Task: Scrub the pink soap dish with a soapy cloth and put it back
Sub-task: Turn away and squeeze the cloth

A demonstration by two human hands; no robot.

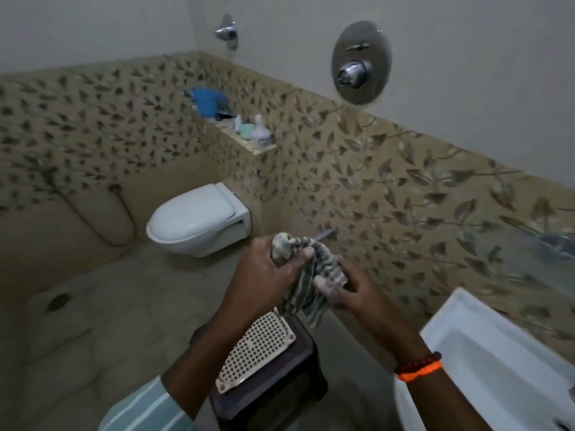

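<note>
Both my hands hold a striped grey-and-white cloth (306,283) in front of me, above a dark stool. My left hand (267,269) grips the bunched top end of the cloth. My right hand (348,293) clasps the lower part, with whitish soap film on its fingers. The rest of the cloth hangs down between the hands. A pale perforated rectangular tray (258,349), like a soap dish insert, lies tilted on the dark brown stool (280,396) beneath my left forearm. I see no pink dish in this view.
A white wall-hung toilet (196,220) is ahead on the left. A white basin (497,362) is at lower right. A ledge (249,141) holds a blue mug and small bottles. Shower valve (357,63) and tap on the wall above. Floor drain (59,301) at left.
</note>
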